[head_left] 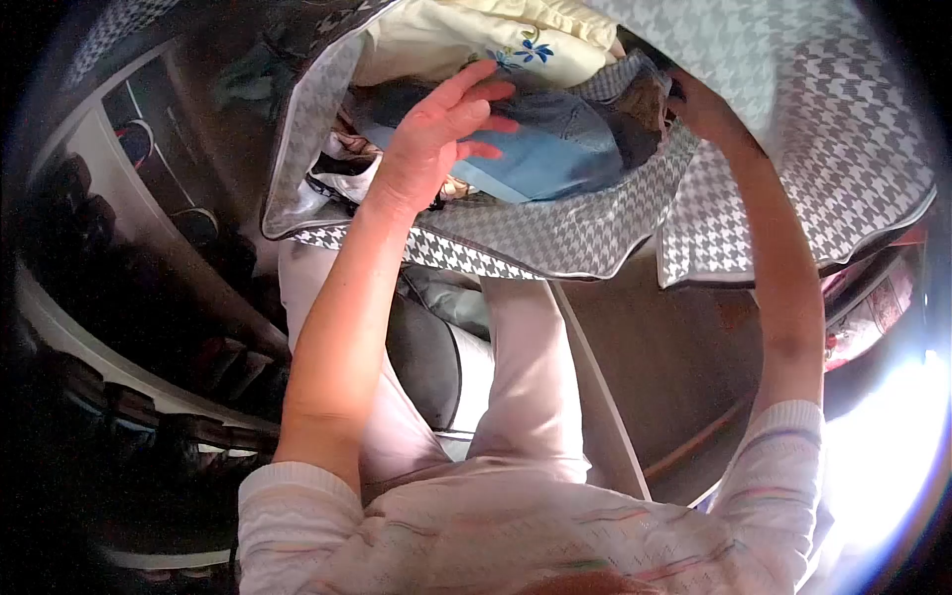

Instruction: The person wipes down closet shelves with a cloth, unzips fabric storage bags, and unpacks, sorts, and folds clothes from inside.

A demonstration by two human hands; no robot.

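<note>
A large houndstooth storage bag [605, 238] lies unzipped in front of me, its mouth open and folded clothes inside. My left hand [446, 124] is over the bag's opening with fingers spread and nothing in them. Beneath it lies a blue denim garment [555, 144]. A cream cloth [426, 45] with blue embroidered flowers sits at the back of the bag. My right hand [699, 107] reaches to the right side of the opening, beside a dark brown bunched cloth [643, 104] and the raised flap [853, 129]. Its fingertips are in shadow, so its grip is hidden.
Shelves with dark items, perhaps shoes, curve along the left, with a pale shelf edge [149, 223]. Below the bag are my legs in pale trousers [531, 367] and a brown panel [645, 347]. A pink patterned package [873, 312] is at the right, near bright light.
</note>
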